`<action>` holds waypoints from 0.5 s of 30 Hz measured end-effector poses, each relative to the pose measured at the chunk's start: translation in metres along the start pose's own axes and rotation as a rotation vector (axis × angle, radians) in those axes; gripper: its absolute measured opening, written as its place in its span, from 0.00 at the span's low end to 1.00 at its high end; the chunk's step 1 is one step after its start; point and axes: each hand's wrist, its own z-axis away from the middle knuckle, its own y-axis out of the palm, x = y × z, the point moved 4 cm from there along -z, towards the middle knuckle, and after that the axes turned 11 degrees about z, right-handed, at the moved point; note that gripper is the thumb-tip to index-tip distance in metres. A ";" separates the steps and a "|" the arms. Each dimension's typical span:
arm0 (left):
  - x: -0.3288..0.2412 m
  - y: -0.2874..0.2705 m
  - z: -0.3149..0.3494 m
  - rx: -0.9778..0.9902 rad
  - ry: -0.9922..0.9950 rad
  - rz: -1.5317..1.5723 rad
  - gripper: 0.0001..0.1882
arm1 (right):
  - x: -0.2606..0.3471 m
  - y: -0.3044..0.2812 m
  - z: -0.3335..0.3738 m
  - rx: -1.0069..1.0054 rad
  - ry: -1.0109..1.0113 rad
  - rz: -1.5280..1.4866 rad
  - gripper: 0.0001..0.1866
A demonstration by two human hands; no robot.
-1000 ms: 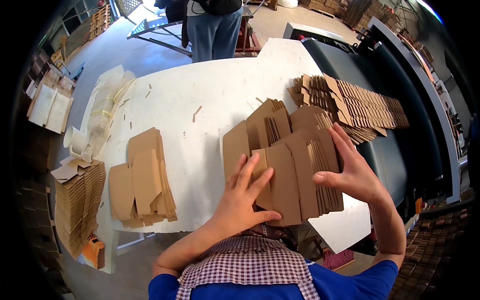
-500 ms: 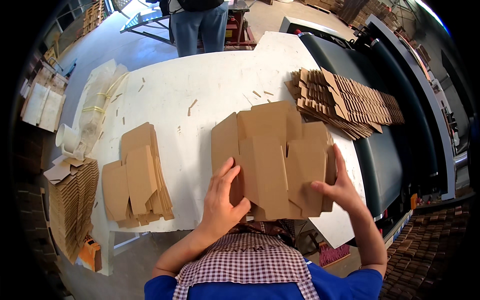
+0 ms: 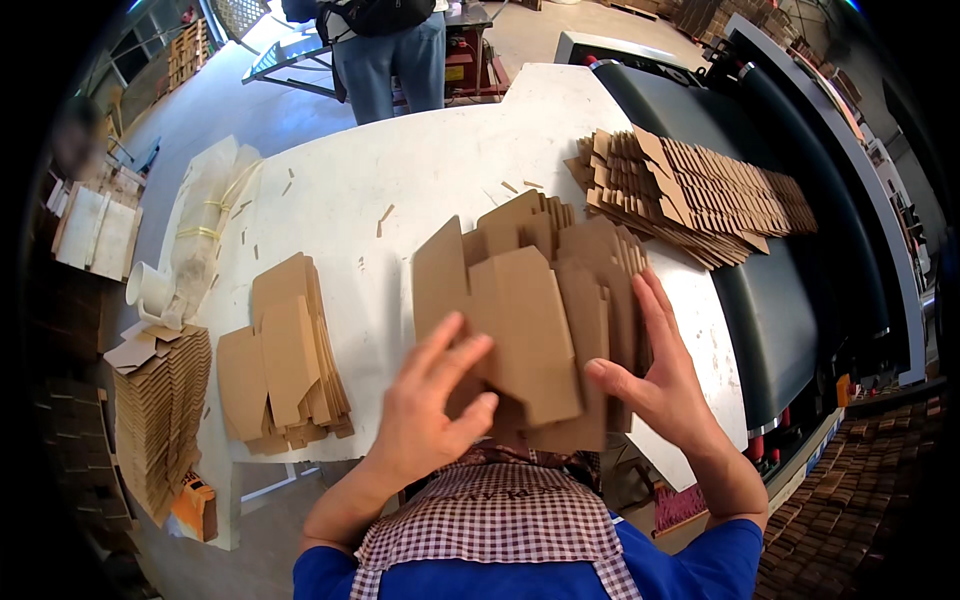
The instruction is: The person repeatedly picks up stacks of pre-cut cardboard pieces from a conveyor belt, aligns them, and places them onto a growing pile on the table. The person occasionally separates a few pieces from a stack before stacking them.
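A stack of folded brown cardboard box blanks (image 3: 520, 330) stands tilted at the near edge of the white table, its sheets fanned unevenly. At its right side is my right hand (image 3: 660, 375), thumb across the front sheets and fingers along the right edges. My left hand (image 3: 425, 405) is by the lower left of the stack, fingers spread and slightly blurred; whether its fingertips touch the cardboard I cannot tell. A smaller pile of flat cardboard blanks (image 3: 290, 360) lies on the table to the left.
A long overlapping row of cardboard blanks (image 3: 690, 195) reaches from the table (image 3: 400, 150) onto a dark conveyor belt (image 3: 765, 330) at right. Another tall stack (image 3: 160, 410) stands at far left beside a plastic-wrapped roll (image 3: 205, 225). A person (image 3: 390, 60) stands beyond the table.
The stack has been tilted and its sheets have fanned apart at the top and right. My left hand has spread its fingers and moved slightly left; my right thumb has shifted left across the front.
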 end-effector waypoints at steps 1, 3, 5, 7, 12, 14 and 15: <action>0.002 0.009 0.000 0.098 -0.071 0.089 0.30 | 0.012 -0.004 0.001 0.015 -0.046 -0.083 0.51; 0.014 0.005 0.005 -0.013 -0.126 0.209 0.31 | 0.031 -0.005 0.004 0.046 -0.140 -0.254 0.47; 0.019 -0.005 0.006 -0.072 -0.200 0.366 0.32 | 0.029 0.005 -0.003 0.023 -0.166 -0.513 0.39; 0.023 -0.015 0.013 -0.131 -0.235 0.437 0.32 | 0.028 0.024 -0.010 -0.002 -0.166 -0.774 0.38; 0.054 -0.033 0.032 -0.264 -0.180 0.651 0.26 | 0.044 0.073 -0.033 -0.184 -0.374 -0.707 0.41; 0.055 -0.037 0.038 -0.318 -0.233 0.804 0.25 | 0.038 0.099 -0.058 -0.109 -0.261 -0.568 0.39; 0.045 -0.040 0.034 -0.330 -0.243 0.702 0.25 | 0.043 0.118 -0.069 0.000 -0.406 -0.456 0.38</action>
